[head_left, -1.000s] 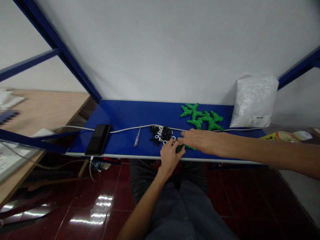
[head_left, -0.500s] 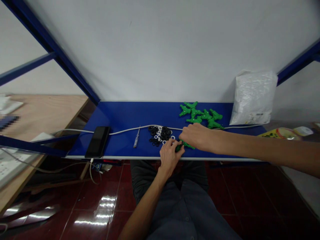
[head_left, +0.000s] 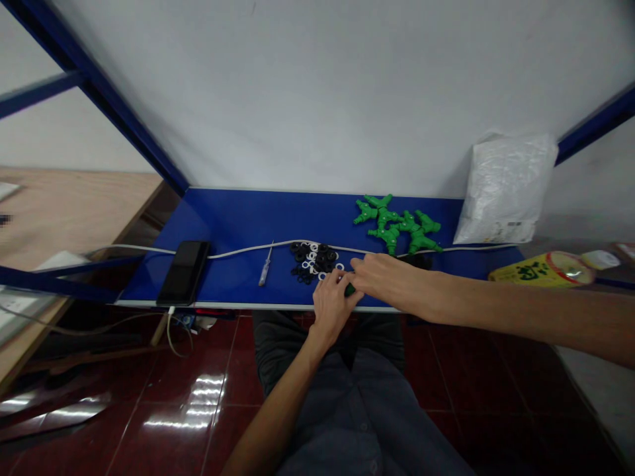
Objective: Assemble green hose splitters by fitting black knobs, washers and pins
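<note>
My left hand is closed at the front edge of the blue shelf, its fingers around a green plastic fitting. Only a small part of that fitting shows. My right hand reaches in from the right and meets the left at the same piece, its fingers bent together; its fingertips are partly hidden. Just beyond the left hand lies a pile of black and white rings. Farther back, several green branched plastic fittings rest in a cluster.
A small screwdriver with a clear handle lies left of the rings. A black phone with a plugged-in cable is farther left. A white cable crosses the shelf. On the right stand a white plastic package and a yellow-labelled bottle.
My right hand has come down closer to my left, now covering most of the green fitting that showed between them. The view has shifted slightly.
</note>
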The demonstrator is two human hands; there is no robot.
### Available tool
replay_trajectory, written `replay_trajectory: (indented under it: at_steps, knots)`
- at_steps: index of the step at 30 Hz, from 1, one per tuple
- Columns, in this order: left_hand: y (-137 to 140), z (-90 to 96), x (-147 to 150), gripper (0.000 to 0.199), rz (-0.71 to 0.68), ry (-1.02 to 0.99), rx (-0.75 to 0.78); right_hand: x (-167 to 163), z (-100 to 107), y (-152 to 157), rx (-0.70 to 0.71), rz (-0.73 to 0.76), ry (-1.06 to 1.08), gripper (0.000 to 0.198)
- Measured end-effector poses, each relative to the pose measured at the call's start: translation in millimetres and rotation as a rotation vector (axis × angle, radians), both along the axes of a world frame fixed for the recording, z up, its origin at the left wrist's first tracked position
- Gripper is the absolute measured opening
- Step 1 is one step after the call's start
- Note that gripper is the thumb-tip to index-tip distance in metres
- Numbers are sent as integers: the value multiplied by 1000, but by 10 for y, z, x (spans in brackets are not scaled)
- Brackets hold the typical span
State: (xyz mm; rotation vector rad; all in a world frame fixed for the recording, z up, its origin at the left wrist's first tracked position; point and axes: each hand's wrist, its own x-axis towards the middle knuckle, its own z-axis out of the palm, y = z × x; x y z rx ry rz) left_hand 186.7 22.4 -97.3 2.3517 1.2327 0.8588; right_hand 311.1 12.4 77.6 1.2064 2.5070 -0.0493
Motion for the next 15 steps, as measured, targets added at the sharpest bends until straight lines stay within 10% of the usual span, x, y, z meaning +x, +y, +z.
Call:
replay_trajectory:
  at_steps: [15]
  knots:
    - [-6, 15, 1, 17, 7, -72, -21, 158, 217, 191, -107, -491, -60, 16]
